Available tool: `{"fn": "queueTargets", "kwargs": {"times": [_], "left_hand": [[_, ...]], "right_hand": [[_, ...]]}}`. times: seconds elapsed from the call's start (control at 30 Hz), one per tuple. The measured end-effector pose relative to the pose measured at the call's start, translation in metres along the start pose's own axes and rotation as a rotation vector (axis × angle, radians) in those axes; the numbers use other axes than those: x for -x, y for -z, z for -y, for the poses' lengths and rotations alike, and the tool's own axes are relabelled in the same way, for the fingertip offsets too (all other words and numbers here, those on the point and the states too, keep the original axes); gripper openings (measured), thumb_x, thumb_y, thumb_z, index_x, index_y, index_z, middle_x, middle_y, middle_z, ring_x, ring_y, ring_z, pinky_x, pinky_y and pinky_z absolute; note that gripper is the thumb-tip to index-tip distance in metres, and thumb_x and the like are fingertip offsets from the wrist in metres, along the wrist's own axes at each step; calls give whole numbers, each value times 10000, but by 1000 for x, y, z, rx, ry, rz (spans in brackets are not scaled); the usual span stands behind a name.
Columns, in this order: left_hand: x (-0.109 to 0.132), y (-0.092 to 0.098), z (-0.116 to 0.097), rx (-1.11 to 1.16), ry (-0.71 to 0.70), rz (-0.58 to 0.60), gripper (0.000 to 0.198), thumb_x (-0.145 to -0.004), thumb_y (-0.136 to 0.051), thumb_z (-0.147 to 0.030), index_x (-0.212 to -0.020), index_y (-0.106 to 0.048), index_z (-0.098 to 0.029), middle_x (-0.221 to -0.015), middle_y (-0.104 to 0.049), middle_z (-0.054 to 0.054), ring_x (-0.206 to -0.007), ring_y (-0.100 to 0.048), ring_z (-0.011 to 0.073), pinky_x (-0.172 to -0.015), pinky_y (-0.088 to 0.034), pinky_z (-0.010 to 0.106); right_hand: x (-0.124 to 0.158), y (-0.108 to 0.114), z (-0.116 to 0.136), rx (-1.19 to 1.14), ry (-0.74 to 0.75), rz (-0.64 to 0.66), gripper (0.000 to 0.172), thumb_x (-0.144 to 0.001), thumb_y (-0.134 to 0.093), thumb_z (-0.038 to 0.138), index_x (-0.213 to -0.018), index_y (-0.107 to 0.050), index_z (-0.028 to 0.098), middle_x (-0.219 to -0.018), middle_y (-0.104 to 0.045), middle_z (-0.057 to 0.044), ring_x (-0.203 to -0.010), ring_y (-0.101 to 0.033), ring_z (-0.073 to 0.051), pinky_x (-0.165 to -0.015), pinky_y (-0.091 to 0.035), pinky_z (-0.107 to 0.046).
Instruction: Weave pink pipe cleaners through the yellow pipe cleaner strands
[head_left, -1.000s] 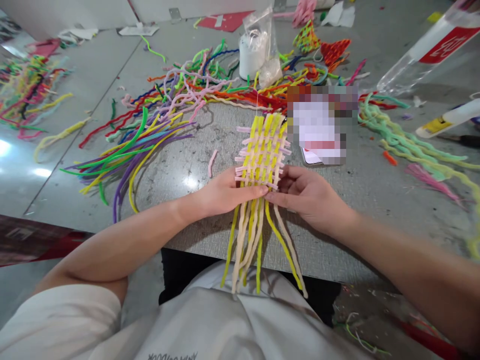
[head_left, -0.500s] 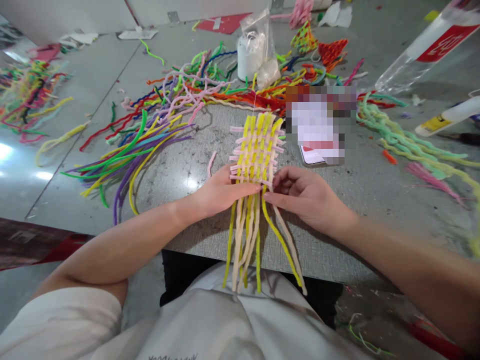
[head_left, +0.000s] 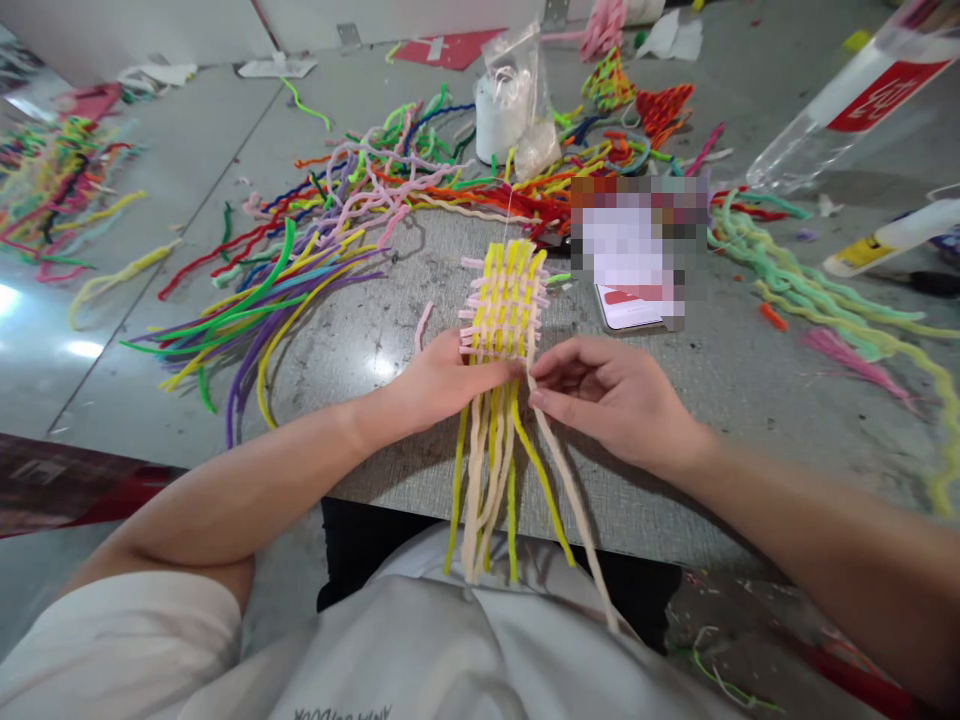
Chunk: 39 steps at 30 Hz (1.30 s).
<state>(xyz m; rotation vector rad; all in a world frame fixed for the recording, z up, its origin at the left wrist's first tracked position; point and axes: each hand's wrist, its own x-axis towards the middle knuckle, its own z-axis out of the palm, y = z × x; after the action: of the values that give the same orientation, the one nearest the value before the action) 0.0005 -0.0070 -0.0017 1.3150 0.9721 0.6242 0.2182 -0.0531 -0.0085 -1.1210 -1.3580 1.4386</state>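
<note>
Since the earlier frame the woven panel (head_left: 504, 305) has drawn in narrower, and your right hand (head_left: 607, 395) has pulled one cream strand (head_left: 570, 500) clear of the bundle toward the near edge of the tabletop (head_left: 750, 400). Right grip: thumb and forefinger pinched together on that cream strand, just below the weave. Left hand (head_left: 442, 380): fingers pressed flat on the panel's lower rows, pinning it to the tabletop rather than closing round it. The panel lies at the middle of the near edge, its loose yellow and cream tails (head_left: 487, 490) hanging over the edge toward your lap. The strands look light, fuzzy and soft yet bendable enough to keep a set shape; the weave seems loose, so hold close to the last woven row, not at the tail ends. Beyond lie a heap of coloured strands (head_left: 315, 250), a white jar in a clear bag (head_left: 510, 105) and a glue bottle (head_left: 892, 240) at the right edge. No writing is legible; the red label (head_left: 877, 95) is blurred.
</note>
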Motion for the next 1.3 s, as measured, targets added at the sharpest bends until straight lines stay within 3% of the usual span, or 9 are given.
{"fn": "queueTargets", "kwargs": {"times": [0.2,0.43,0.57,0.73,0.9,1.07,1.3], "left_hand": [[-1,0,3,173,117,-6,196,-838,-818,-373,-870,-774,-184,-834,-771,27,-740,-708,177,-700,-584,315],[-7,1,4,358,216,-43,222,-859,-832,-399,-894,-768,-189,-862,-797,54,-786,-765,217,-690,-636,333],[-5,1,3,332,226,-16,257,-878,-837,-433,-915,-775,-186,-850,-793,55,-756,-747,205,-683,-624,330],[-3,1,1,252,169,9,190,-832,-864,-340,-916,-798,-183,-841,-774,26,-738,-708,168,-710,-597,310],[-2,2,-1,218,180,-16,154,-806,-858,-311,-848,-773,-190,-756,-725,4,-662,-664,151,-613,-548,282],[-2,2,-4,174,167,-22,220,-798,-902,-342,-875,-765,-188,-754,-714,-3,-648,-646,150,-627,-550,296],[0,3,-8,52,159,-101,347,-652,-1016,-333,-828,-760,-179,-770,-719,-4,-666,-614,137,-634,-503,285]], "right_hand": [[-2,2,-6,79,-9,-60,394,-760,-1003,435,-875,-666,267,-798,-711,-8,-696,-650,-180,-615,-566,-329],[-2,3,-5,117,11,-75,273,-809,-928,430,-947,-764,261,-843,-745,-37,-719,-659,-193,-617,-562,-335],[-1,3,-5,166,26,-76,207,-825,-889,421,-907,-779,265,-807,-738,-28,-673,-619,-184,-586,-514,-335],[-1,5,-3,222,41,-15,135,-861,-837,397,-855,-779,275,-763,-704,-20,-656,-571,-187,-581,-456,-345],[-2,5,-4,245,57,21,123,-880,-778,373,-842,-777,256,-753,-682,-16,-672,-554,-181,-603,-440,-335],[0,4,-1,234,88,8,80,-862,-770,330,-857,-761,251,-762,-691,-13,-665,-564,-172,-591,-457,-319],[3,4,4,323,221,27,18,-877,-765,266,-860,-767,263,-740,-690,-12,-640,-571,-170,-576,-466,-324]]}}
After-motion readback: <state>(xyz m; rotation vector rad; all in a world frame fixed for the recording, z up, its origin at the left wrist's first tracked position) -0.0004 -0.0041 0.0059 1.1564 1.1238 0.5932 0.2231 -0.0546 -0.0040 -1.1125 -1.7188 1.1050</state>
